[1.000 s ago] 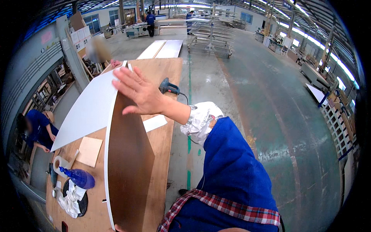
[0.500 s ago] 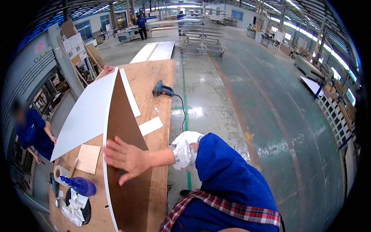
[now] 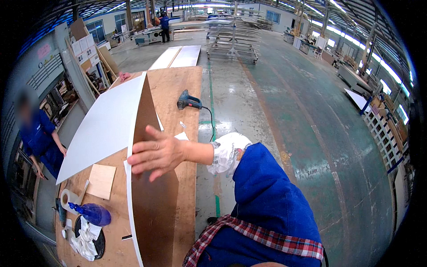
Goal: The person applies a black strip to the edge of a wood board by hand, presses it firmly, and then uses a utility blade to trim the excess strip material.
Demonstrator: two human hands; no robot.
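Observation:
A long brown-faced board (image 3: 153, 213) with a white edge stands up along the workbench. My right hand (image 3: 158, 153) lies over its top edge, fingers spread, back of the hand showing; it grips nothing. A large white panel (image 3: 100, 124) spreads left from the board's far part, beyond the bench; how the two meet, I cannot tell. My left hand is not in view. Left of the board are a light wooden square (image 3: 102, 181), a blue spray bottle (image 3: 94, 215), a roll of tape (image 3: 69, 199) and a crumpled white cloth (image 3: 84, 244).
A corded heat gun (image 3: 189, 100) lies on the workbench (image 3: 178, 80) near its right edge. A co-worker (image 3: 38, 138) in blue stands at the left, a hand near the white panel's corner. Pale panels (image 3: 178, 58) lie beyond the bench, and a wheeled rack (image 3: 232, 40) stands farther back.
My right hand has moved up and right along the board's edge. The board's top edge has shifted right, covering more of the white pieces behind it.

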